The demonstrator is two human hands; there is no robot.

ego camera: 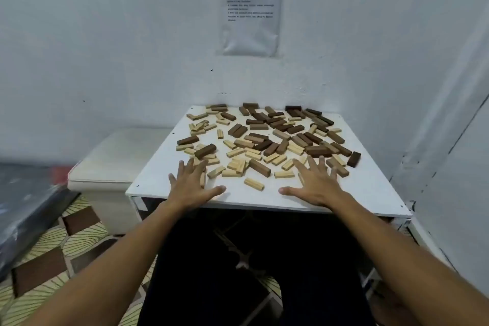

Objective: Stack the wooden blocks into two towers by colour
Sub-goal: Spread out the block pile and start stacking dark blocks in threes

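Several light wooden blocks (pixel 254 184) and dark brown wooden blocks (pixel 259 168) lie scattered flat over a white table (pixel 370 188), dark ones mostly toward the back and right, light ones mostly toward the front and left. No block stands on another as a tower. My left hand (pixel 191 184) lies palm down at the table's front left with fingers spread, its fingertips among light blocks. My right hand (pixel 315 184) lies palm down at the front right, fingers spread, touching blocks at its fingertips. Neither hand holds anything.
The table stands in a corner, white walls behind and to the right. A printed sheet (pixel 250 5) hangs on the back wall. A cream padded stool (pixel 105 161) sits left of the table. A strip of bare tabletop runs along the front edge between my hands.
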